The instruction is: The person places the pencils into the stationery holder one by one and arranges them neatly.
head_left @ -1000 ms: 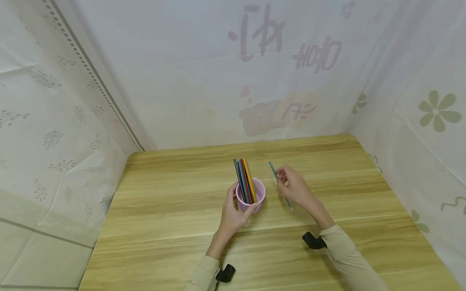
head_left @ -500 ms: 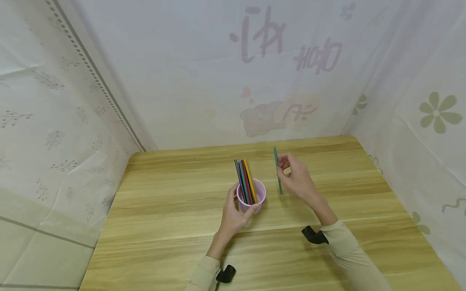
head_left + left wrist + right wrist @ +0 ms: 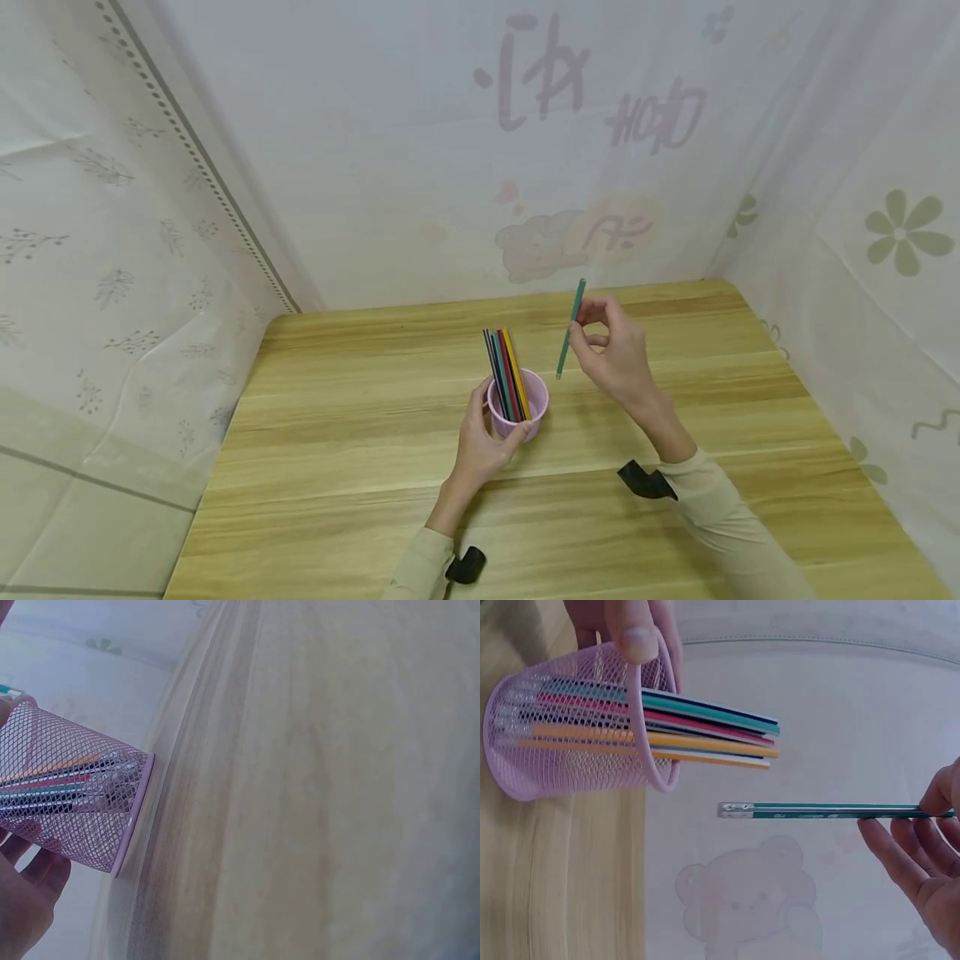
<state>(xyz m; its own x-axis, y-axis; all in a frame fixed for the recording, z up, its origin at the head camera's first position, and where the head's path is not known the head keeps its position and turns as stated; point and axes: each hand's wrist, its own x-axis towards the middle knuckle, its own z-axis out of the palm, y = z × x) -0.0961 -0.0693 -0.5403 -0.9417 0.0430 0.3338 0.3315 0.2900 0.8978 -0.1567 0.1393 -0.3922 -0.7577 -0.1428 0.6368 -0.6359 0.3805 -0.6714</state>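
A pink mesh pencil cup [image 3: 537, 395] stands on the wooden table, and several black, green, red and yellow pencils [image 3: 511, 375] lean to the left in it. My left hand [image 3: 480, 446] grips the cup, with the thumb over the near rim in the right wrist view. Off to the cup's right and above the table, my right hand [image 3: 618, 354] pinches a green pencil [image 3: 817, 811] between thumb and fingers. That pencil stands nearly upright, its silver eraser end [image 3: 735, 810] down and apart from the cup. Through the mesh, the left wrist view shows the other pencils' lower ends.
The wood-grain table [image 3: 337, 467] extends around both hands. Behind it hangs a pale printed curtain [image 3: 390, 192], with more patterned cloth at the left and right sides. A black wrist mount [image 3: 467, 566] sits by the left sleeve, another black mount [image 3: 647, 482] by the right.
My right hand has risen away from the table with the green pencil. The pencil has turned from leaning left to leaning right, its lower end now nearer the cup. My left hand stays put.
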